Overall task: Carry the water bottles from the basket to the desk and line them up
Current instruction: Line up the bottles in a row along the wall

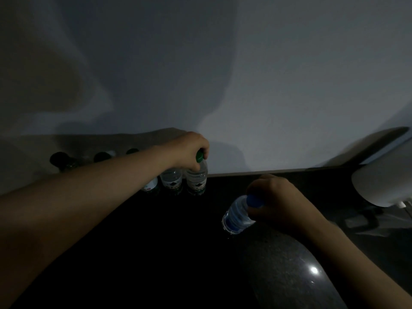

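Observation:
Several clear water bottles with green caps stand in a row along the back of the dark desk (156, 241), against the white wall. My left hand (189, 150) grips the neck of the rightmost green-capped bottle (197, 181), which stands upright at the end of that row. Beside it stands another green-labelled bottle (171, 181). My right hand (278, 201) holds a blue-capped bottle (237, 216) by its cap and neck; it tilts to the left above the desk, apart from the row. The basket is out of view.
A white rounded object (383, 186) sits at the right edge of the desk, with dim clutter (365, 219) below it. The room is dark. More green caps (102, 156) show behind my left forearm.

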The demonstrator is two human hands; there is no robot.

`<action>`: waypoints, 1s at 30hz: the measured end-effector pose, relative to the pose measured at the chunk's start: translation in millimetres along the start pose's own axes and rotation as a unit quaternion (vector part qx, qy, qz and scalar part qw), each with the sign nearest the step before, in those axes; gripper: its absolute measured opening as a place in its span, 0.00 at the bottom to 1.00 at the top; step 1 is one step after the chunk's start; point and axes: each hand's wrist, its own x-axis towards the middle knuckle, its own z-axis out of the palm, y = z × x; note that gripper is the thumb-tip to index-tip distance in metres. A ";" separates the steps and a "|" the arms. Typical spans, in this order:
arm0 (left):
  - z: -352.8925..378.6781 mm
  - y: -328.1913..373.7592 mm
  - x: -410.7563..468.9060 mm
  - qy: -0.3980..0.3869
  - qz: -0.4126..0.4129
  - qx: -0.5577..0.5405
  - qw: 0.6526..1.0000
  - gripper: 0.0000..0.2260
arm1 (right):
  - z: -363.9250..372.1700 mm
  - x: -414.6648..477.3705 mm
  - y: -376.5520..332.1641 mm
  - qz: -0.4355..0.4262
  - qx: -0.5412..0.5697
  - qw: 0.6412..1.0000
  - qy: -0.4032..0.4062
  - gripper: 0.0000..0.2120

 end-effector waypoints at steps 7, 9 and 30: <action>2.5 1.1 1.1 -0.002 -0.008 -0.017 1.000 0.13 | -0.1 14.3 -0.9 0.008 -0.014 1.000 0.012 0.16; 1.6 0.7 0.7 0.003 -0.005 -0.008 1.000 0.13 | -1.3 22.0 -2.0 0.006 -0.014 1.000 0.014 0.16; -0.5 8.0 -0.9 0.019 -0.022 -0.011 1.000 0.15 | -10.5 118.2 -1.7 0.018 -0.080 0.996 0.044 0.14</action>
